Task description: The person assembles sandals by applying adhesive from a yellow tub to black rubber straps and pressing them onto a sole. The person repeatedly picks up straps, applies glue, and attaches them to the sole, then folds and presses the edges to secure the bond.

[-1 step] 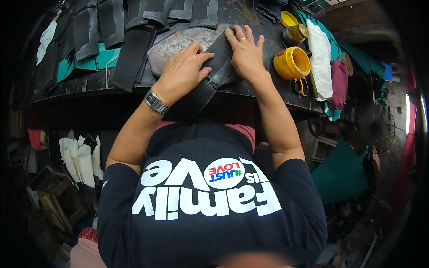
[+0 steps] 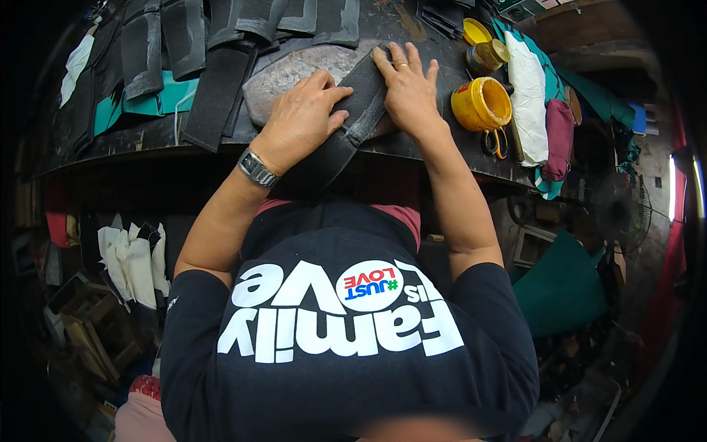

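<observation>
A long black strip of textured sheet material (image 2: 364,103) lies slantwise across a grey stone slab (image 2: 276,85) on the dark table. Its near end hangs over the front edge, and a greyish band crosses it near the middle. My left hand (image 2: 303,116) is at the strip's left edge, fingers curled, with thumb and index fingertip pressed on the material. Spread flat, the fingers of my right hand (image 2: 411,90) rest along the strip's right side, the index fingertip at its far end. Part of the strip is hidden beneath both hands.
To the right stand an open yellow jar (image 2: 482,104), yellow-handled scissors (image 2: 501,144) and a smaller jar (image 2: 487,56). Rolled white cloth (image 2: 526,96) borders them. Several black pieces (image 2: 184,37) with grey-smeared edges lie at the back left, over green sheet (image 2: 140,110).
My right hand has shifted very slightly to the right, its fingers still spread. The left hand and the strip look the same.
</observation>
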`<state>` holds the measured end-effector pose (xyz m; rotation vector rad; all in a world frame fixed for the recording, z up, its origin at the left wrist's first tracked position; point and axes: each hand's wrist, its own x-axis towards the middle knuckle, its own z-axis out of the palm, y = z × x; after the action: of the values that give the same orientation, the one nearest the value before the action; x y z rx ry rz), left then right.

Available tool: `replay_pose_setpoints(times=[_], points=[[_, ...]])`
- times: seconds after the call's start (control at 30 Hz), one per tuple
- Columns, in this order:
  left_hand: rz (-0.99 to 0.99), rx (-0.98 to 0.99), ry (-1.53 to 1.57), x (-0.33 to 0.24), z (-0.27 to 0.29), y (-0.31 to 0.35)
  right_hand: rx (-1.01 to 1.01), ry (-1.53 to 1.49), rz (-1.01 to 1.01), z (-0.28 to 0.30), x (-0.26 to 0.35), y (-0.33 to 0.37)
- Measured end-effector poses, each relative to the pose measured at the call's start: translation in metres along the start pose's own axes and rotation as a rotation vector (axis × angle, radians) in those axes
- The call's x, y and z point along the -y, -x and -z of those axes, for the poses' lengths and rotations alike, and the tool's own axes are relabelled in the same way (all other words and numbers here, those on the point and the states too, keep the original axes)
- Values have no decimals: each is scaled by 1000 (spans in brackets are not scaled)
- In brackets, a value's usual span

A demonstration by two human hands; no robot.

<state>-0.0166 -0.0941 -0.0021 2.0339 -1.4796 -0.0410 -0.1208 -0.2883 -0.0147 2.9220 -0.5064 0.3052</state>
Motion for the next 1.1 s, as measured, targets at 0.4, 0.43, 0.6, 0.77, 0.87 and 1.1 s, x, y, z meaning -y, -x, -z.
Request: replay_pose_setpoints(times=[0.4, 0.43, 0.6, 0.77, 0.87, 1.1], points=[[-7, -64, -56, -9, -4, 4, -190, 38, -115, 44, -48, 56], [-11, -69, -48, -9, -4, 3, -307, -51, -104, 56, -54, 59], [125, 27, 189, -6, 0, -11, -279, -113, -314, 104, -106, 66], [148, 223, 325, 3, 3, -26, 192, 188, -108, 86, -135, 62], [83, 153, 399, 3, -6, -44, 249, 251, -92, 75, -138, 57], [-109, -246, 170, 10, -27, -102, -62, 113, -416, 92, -133, 57]])
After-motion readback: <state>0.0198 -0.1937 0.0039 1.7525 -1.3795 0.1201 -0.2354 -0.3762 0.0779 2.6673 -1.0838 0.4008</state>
